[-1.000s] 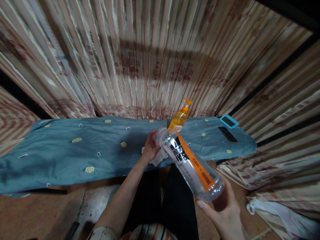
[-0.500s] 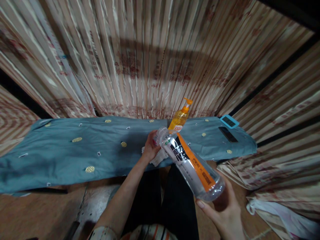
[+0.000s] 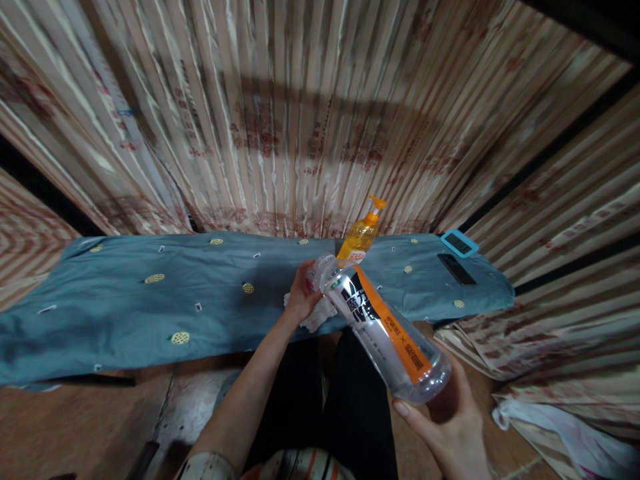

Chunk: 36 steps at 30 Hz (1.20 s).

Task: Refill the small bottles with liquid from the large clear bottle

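Across the near edge of the bench, the clear bottle slants far-left to near-right: left hand closed around its neck end, right hand gripping the base.

right hand: holds clear bottle tilted | left hand: at neck | pump bottle: behind

Cloth: open run on left
Pump bottle: standing obstacle beyond clear bottle
Phone: flat, passable overhead
Curtain: bars far side
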Available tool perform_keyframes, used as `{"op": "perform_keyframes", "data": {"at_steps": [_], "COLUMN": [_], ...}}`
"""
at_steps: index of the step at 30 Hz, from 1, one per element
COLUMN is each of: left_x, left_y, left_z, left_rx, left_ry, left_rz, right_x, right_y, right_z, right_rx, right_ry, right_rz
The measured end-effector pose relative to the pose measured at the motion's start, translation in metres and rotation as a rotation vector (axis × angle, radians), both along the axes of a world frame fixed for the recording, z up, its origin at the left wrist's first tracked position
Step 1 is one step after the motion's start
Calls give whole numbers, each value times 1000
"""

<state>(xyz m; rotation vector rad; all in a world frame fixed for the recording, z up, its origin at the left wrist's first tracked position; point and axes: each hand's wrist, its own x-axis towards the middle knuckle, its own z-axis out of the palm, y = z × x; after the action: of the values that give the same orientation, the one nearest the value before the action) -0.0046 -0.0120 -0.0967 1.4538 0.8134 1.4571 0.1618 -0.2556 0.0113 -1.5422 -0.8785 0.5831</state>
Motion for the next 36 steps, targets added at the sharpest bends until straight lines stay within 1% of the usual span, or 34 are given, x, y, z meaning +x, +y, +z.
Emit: {"op": "perform_keyframes", "data": {"at_steps": [5,10,15,19,24,27,29,33,36], "left_x": [-1,-3,-2,-1,1,1,1,0,0], "left_y": [0,-1,-2,-2,-1,-1,-1,-1,-1], "left_z": [2,3,3,4,4,3,2,2,2], "left_rx": [23,24,-15,-18,-1,-12,-16,-17,-1], "left_ry": [25,53,59,2,-26,-21,-18,-3,8], "left_rz": [12,2,7,-9,-11,6,6,5,8], "right_x": [1,7,3,0,11,21,25,24,23], "right_y": [0,0,0,-1,-1,-1,0,0,0], "right_z": [-2,-8,-1,1,-10,-17,-18,-16,-15], "right_rx": [-5,52,10,-2,54,60,53,74,54], "right_ry": [10,-69,-6,-8,-41,-82,-101,-83,-60], "right_rz": [3,11,2,28,42,95,124,83,102]}}
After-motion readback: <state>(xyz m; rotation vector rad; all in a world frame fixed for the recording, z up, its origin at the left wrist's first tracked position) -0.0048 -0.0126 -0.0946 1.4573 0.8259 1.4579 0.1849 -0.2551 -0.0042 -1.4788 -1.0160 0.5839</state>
